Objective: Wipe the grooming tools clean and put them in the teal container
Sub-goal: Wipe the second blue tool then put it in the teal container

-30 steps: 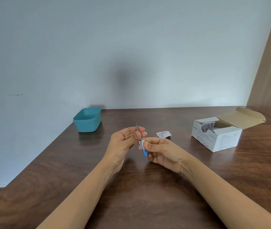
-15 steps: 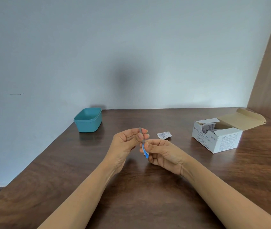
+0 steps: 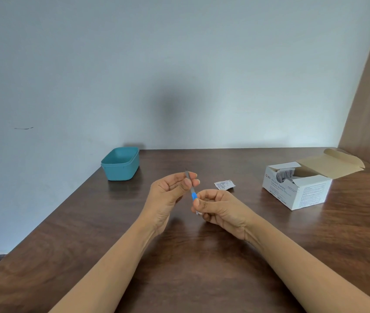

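A thin metal grooming tool with a blue handle [image 3: 193, 196] stands nearly upright between my hands, over the middle of the wooden table [image 3: 202, 256]. My left hand [image 3: 170, 195] pinches its grey upper shaft between thumb and fingers. My right hand [image 3: 217, 210] grips the blue handle end with a small white wipe [image 3: 198, 213] wrapped around it; most of the wipe is hidden by my fingers. The teal container [image 3: 120, 164] sits at the table's far left corner, apart from both hands. I cannot see anything inside it from here.
An opened white box of alcohol swabs [image 3: 297, 190] stands at the right with its flap folded back. A torn swab wrapper [image 3: 224, 184] lies just beyond my right hand. A pale wall runs behind the table and a brown panel rises at the far right.
My right hand with the wipe has slid down the tool's blue handle, uncovering its upper blue part. My left hand keeps its pinch on the shaft, nearly still.
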Motion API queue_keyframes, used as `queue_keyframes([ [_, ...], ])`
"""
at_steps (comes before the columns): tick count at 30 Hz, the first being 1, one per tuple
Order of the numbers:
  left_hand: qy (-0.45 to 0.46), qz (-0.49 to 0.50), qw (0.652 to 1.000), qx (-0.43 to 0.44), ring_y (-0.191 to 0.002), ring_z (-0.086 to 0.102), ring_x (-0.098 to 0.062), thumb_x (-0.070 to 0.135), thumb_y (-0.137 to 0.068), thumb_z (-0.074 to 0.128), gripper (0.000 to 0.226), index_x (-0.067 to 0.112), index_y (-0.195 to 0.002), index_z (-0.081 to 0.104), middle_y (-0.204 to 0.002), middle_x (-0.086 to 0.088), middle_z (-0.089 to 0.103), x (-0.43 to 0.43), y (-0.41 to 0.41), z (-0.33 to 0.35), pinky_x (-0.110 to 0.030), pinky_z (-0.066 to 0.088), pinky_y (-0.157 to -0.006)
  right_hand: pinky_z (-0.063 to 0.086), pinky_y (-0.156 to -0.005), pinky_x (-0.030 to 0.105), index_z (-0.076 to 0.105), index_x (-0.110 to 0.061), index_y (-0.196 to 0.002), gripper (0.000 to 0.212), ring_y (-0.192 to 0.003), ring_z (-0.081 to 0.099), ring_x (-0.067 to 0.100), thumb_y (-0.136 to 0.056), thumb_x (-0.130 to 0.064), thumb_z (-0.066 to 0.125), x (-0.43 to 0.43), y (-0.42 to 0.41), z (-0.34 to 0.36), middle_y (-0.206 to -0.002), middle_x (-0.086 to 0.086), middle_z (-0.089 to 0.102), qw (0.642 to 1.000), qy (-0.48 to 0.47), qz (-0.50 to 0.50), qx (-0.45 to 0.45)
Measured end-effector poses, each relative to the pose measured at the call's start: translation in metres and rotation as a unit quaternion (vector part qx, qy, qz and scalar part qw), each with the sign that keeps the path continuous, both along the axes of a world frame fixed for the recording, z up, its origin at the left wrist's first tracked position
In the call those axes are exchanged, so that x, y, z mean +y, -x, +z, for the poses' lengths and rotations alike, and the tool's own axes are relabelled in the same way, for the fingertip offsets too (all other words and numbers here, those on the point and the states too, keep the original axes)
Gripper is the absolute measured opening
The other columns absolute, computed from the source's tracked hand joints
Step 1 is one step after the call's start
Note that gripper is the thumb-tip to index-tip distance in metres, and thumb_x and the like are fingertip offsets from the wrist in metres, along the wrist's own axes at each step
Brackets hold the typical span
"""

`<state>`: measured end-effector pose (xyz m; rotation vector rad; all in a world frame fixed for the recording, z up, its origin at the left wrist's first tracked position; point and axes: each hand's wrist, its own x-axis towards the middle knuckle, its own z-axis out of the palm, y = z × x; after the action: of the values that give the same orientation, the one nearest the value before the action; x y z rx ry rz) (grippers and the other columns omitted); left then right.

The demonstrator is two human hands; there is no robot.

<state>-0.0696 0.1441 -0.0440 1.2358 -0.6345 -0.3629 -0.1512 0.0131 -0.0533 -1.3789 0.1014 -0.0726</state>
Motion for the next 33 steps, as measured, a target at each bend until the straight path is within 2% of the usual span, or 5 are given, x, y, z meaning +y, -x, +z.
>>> queue_keyframes([
  [5, 0.001, -0.028, 0.999, -0.016, -0.080, 0.070, -0.010, 0.019, -0.072, 0.066, 0.023, 0.012, -0.094, 0.072, -0.083, -0.003, 0.075, -0.002, 0.001, -0.004, -0.022, 0.055, -0.080, 0.048, -0.071, 0.017, 0.067, -0.014, -0.091, 0.021, -0.077, 0.064, 0.006, -0.074, -0.026, 0.066, 0.001, -0.001, -0.003, -0.080, -0.001, 0.073, 0.999, -0.025, -0.010, -0.043],
  [12, 0.019, -0.019, 1.000, -0.002, -0.082, 0.070, -0.011, 0.019, -0.073, 0.066, 0.020, 0.014, -0.091, 0.073, -0.081, -0.003, 0.075, -0.002, 0.001, -0.003, -0.024, 0.055, -0.082, 0.050, -0.072, 0.018, 0.063, -0.013, -0.095, 0.027, -0.077, 0.066, 0.007, -0.070, -0.023, 0.070, -0.002, -0.001, 0.002, -0.077, -0.004, 0.071, 0.999, 0.000, -0.003, -0.041],
  [20, 0.016, 0.028, 0.999, 0.031, -0.078, 0.063, -0.002, 0.027, -0.070, 0.066, 0.020, 0.021, -0.089, 0.071, -0.082, 0.005, 0.076, 0.002, 0.000, 0.005, -0.028, 0.040, -0.076, 0.042, -0.066, 0.018, 0.064, -0.020, -0.076, 0.010, -0.062, 0.057, 0.007, -0.071, -0.023, 0.072, -0.007, 0.002, 0.002, -0.078, 0.003, 0.070, 0.998, 0.025, 0.056, -0.011],
  [24, 0.008, 0.010, 1.000, 0.001, -0.079, 0.068, -0.003, 0.022, -0.073, 0.064, 0.020, 0.016, -0.091, 0.071, -0.080, 0.003, 0.076, 0.001, 0.000, 0.002, -0.019, 0.050, -0.076, 0.044, -0.066, 0.018, 0.059, -0.016, -0.083, 0.021, -0.070, 0.064, 0.011, -0.067, -0.017, 0.074, -0.006, -0.001, -0.002, -0.076, 0.004, 0.072, 0.999, 0.015, 0.022, -0.039],
  [33, -0.010, -0.009, 0.999, -0.043, -0.083, 0.070, -0.011, 0.020, -0.072, 0.068, 0.020, 0.013, -0.090, 0.073, -0.082, -0.002, 0.076, -0.003, 0.004, -0.003, -0.022, 0.055, -0.081, 0.050, -0.071, 0.021, 0.061, -0.003, -0.103, 0.037, -0.075, 0.067, 0.009, -0.073, -0.022, 0.071, -0.002, -0.004, -0.008, -0.077, 0.004, 0.072, 0.994, 0.010, -0.046, -0.102],
])
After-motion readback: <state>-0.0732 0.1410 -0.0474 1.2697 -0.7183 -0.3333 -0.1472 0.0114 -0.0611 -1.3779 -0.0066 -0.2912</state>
